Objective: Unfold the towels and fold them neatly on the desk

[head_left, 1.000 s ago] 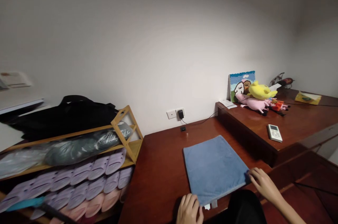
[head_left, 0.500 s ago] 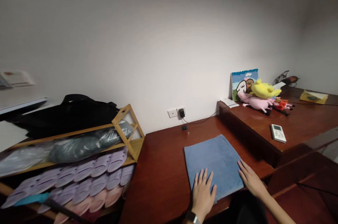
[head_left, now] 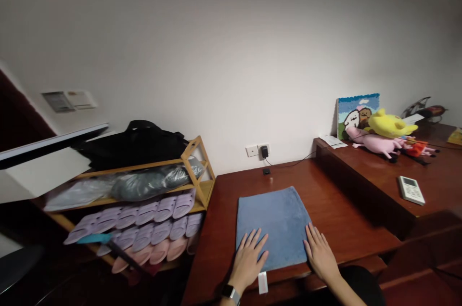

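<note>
A square blue plush cloth (head_left: 276, 214) lies flat on the reddish-brown desk (head_left: 220, 229). On its near left part my left hand (head_left: 249, 255) rests with the fingers spread, a watch on the wrist. Over the cloth's right edge lies my right hand (head_left: 320, 252), palm down and fingers stretched out. Neither hand grips anything. From the cloth's near edge a white label (head_left: 263, 283) hangs beside my left hand.
A raised desk section on the right carries a white remote (head_left: 411, 190), plush toys (head_left: 391, 125) and a dog picture (head_left: 357, 106). Left of the desk stands a wooden rack (head_left: 205, 193) with purple slippers (head_left: 166, 207) and a black bag (head_left: 137, 145). A plugged-in adapter (head_left: 264, 152) sits on the wall.
The cloth has shifted left on the desk, with both hands on it. Its white label now shows at the near edge. My view has turned left.
</note>
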The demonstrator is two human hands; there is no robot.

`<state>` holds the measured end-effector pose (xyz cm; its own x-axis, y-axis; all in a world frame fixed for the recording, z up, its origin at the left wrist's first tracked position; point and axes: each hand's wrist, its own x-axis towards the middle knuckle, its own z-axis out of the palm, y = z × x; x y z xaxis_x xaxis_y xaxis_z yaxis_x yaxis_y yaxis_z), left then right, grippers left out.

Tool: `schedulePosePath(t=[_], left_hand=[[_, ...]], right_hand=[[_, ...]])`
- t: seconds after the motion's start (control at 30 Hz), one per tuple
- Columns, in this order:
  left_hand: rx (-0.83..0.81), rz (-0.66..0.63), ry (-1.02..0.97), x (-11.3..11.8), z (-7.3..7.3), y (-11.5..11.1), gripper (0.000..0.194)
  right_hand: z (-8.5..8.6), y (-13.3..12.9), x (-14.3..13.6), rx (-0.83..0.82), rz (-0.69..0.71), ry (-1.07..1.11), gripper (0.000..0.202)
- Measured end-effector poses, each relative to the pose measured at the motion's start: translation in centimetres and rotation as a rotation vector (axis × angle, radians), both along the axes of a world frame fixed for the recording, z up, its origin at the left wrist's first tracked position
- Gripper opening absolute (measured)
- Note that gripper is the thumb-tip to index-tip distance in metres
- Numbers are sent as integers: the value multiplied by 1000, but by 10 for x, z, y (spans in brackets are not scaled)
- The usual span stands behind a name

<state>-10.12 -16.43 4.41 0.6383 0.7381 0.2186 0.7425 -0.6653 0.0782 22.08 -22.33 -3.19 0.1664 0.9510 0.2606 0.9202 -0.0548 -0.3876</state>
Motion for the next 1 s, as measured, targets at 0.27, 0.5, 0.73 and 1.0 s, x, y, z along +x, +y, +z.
schedulePosePath(t=[0.27, 0.5, 0.73, 1.0], left_hand=[[9, 12, -11, 0, -2, -8, 56], [-52, 30, -1, -2, 5, -8, 54], [-22, -40, -115, 113, 7, -18, 53], [-86, 53, -139, 132, -14, -19, 61]], right_hand=[[20, 7, -2, -8, -8, -1, 63], [5, 14, -4, -24, 24, 61, 69], [-6, 18, -1, -24, 30, 57, 69], [-10, 18, 2, -34, 47, 35, 69]])
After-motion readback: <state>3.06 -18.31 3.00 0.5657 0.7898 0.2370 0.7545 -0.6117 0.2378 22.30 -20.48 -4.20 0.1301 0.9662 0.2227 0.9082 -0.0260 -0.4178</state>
